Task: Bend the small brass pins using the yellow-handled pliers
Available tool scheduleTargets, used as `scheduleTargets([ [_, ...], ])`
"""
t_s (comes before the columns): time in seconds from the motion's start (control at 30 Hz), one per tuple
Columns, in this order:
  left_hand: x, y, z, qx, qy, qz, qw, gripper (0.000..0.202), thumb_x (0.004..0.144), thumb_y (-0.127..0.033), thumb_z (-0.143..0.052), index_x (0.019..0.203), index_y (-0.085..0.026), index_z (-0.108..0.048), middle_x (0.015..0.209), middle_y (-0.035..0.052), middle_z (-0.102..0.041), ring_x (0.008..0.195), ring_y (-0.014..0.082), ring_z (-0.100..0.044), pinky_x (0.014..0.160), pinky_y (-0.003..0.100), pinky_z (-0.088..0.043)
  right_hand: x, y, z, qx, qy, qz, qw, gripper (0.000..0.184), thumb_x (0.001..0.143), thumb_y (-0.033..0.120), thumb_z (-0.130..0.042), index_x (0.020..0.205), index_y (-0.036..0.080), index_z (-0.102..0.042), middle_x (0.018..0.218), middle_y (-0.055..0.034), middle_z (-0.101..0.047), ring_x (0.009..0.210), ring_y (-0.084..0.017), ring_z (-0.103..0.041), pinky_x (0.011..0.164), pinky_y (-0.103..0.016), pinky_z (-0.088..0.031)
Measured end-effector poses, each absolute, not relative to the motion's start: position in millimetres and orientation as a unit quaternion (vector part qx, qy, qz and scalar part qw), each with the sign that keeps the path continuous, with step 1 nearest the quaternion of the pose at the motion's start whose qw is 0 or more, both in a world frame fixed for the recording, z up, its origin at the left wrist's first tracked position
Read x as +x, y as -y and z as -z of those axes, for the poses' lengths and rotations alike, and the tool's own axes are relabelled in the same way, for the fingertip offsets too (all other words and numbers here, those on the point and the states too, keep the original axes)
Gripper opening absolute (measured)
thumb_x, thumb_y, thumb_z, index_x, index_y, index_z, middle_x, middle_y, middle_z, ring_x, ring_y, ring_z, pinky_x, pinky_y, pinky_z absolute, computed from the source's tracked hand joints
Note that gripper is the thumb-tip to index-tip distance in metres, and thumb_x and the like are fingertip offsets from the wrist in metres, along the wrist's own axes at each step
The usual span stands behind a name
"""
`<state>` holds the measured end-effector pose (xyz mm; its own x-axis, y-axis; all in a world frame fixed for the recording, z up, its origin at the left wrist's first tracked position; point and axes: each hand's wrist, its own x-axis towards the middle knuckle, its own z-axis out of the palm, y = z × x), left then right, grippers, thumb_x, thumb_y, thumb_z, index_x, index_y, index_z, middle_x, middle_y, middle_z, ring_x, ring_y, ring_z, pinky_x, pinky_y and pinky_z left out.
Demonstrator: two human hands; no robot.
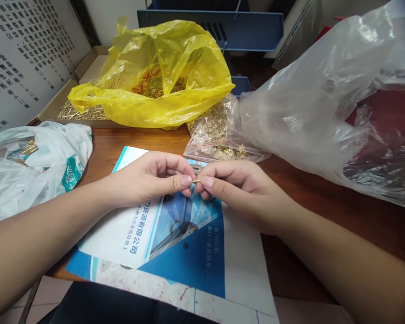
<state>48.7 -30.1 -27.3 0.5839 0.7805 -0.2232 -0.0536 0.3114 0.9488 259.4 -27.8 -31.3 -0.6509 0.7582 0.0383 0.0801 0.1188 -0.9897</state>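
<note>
Though slim, a smooth brassy cylinder [196,181] in the fingertip pinch of both hands [151,177] [241,184], above printed paper [192,270].

On the brochure [195,265], "力资源有限公司", "助力企业高效用工" and "自2005年,我们一直在努力" are printed sideways. Columns of Chinese characters are carried by the white panel [30,58]. Red print on the yellow bag [148,108] and lettering on the white bag's teal patch [71,173] cannot be made out.

Wooden table [104,143] under white bag [54,146], papers [202,261]
</note>
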Motion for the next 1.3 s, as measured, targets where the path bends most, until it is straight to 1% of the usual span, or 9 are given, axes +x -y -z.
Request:
scheduleTargets([
  [0.2, 46.8, 29.1, 28.7, 0.542, -0.370, -0.263, 0.707, 0.019, 0.085, -0.029, -0.077, 0.084, -0.012, -0.068, 0.079, 0.0028, -0.071, 0.070, 0.0089, -0.063, 0.066, 0.020, -0.048, 258.0, 30.5, 29.9, -0.288, 0.731, -0.532, 0.314, 0.022, 0.094, 0.020, -0.053, 0.076, 0.015, -0.065, 0.072, -0.0040, -0.067, 0.064, -0.010, -0.058, 0.057, -0.022, -0.045],
  [0.33, 46.9, 28.8, 27.1, 0.543, -0.381, -0.257, 0.703, 0.022, 0.082, -0.030, -0.081, 0.082, -0.012, -0.067, 0.077, 0.0024, -0.071, 0.068, 0.0084, -0.062, 0.064, 0.019, -0.048, 257.0, 31.9, 30.3, -0.295, 0.745, -0.505, 0.321, 0.023, 0.092, 0.017, -0.052, 0.074, 0.015, -0.064, 0.069, -0.0028, -0.065, 0.060, -0.009, -0.055, 0.054, -0.021, -0.042],
  [0.43, 46.6, 28.2, 25.5, 0.542, -0.380, -0.258, 0.704, 0.023, 0.082, -0.029, -0.081, 0.080, -0.012, -0.067, 0.077, 0.0031, -0.071, 0.068, 0.0084, -0.063, 0.064, 0.018, -0.048, 256.0, 32.8, 30.9, -0.289, 0.746, -0.505, 0.324, 0.024, 0.092, 0.018, -0.051, 0.073, 0.014, -0.064, 0.066, -0.0018, -0.062, 0.058, -0.009, -0.052, 0.052, -0.020, -0.040],
  [0.67, 45.0, 27.2, 25.4, 0.535, -0.361, -0.258, 0.719, 0.020, 0.082, -0.026, -0.081, 0.078, -0.011, -0.068, 0.077, 0.0035, -0.072, 0.070, 0.0081, -0.065, 0.066, 0.017, -0.049, 253.9, 33.0, 31.0, -0.293, 0.741, -0.515, 0.316, 0.025, 0.093, 0.020, -0.051, 0.072, 0.015, -0.064, 0.062, -0.0003, -0.057, 0.055, -0.009, -0.048, 0.052, -0.021, -0.040],
  [0.87, 45.1, 27.8, 26.8, 0.536, -0.373, -0.248, 0.716, 0.018, 0.083, -0.024, -0.079, 0.079, -0.011, -0.067, 0.077, 0.0033, -0.072, 0.069, 0.0081, -0.064, 0.065, 0.017, -0.047, 252.7, 32.5, 31.5, -0.294, 0.750, -0.504, 0.310, 0.026, 0.092, 0.020, -0.050, 0.071, 0.015, -0.065, 0.060, 0.0005, -0.054, 0.053, -0.008, -0.045, 0.049, -0.020, -0.037],
  [0.97, 46.5, 29.3, 26.7, 0.537, -0.385, -0.254, 0.706, 0.020, 0.083, -0.027, -0.080, 0.081, -0.011, -0.068, 0.078, 0.0039, -0.072, 0.069, 0.0087, -0.064, 0.065, 0.019, -0.048, 252.3, 31.3, 31.6, -0.306, 0.744, -0.508, 0.308, 0.026, 0.091, 0.021, -0.050, 0.070, 0.015, -0.064, 0.060, 0.0002, -0.054, 0.053, -0.008, -0.045, 0.048, -0.020, -0.037],
  [1.07, 48.9, 31.0, 26.4, 0.537, -0.388, -0.272, 0.698, 0.020, 0.085, -0.029, -0.078, 0.083, -0.011, -0.069, 0.078, 0.0031, -0.071, 0.067, 0.0075, -0.061, 0.064, 0.018, -0.047, 253.0, 29.6, 31.8, -0.322, 0.730, -0.516, 0.312, 0.025, 0.090, 0.021, -0.051, 0.069, 0.016, -0.062, 0.060, 0.0000, -0.054, 0.054, -0.009, -0.046, 0.050, -0.021, -0.038],
  [1.2, 50.5, 34.0, 26.0, 0.526, -0.418, -0.296, 0.679, 0.018, 0.090, -0.030, -0.073, 0.086, -0.012, -0.070, 0.076, 0.0015, -0.069, 0.065, 0.0058, -0.059, 0.061, 0.016, -0.046, 255.3, 27.9, 33.9, -0.343, 0.700, -0.542, 0.314, 0.020, 0.089, 0.024, -0.055, 0.074, 0.016, -0.064, 0.061, -0.0002, -0.054, 0.056, -0.010, -0.048, 0.051, -0.021, -0.039],
  [1.3, 50.2, 36.8, 25.5, 0.523, -0.429, -0.324, 0.662, 0.015, 0.091, -0.028, -0.071, 0.092, -0.013, -0.072, 0.077, 0.0022, -0.070, 0.066, 0.0066, -0.061, 0.061, 0.016, -0.047, 256.9, 26.8, 36.4, -0.344, 0.681, -0.567, 0.311, 0.020, 0.090, 0.028, -0.057, 0.076, 0.015, -0.063, 0.064, -0.0006, -0.055, 0.059, -0.010, -0.050, 0.055, -0.022, -0.042],
])
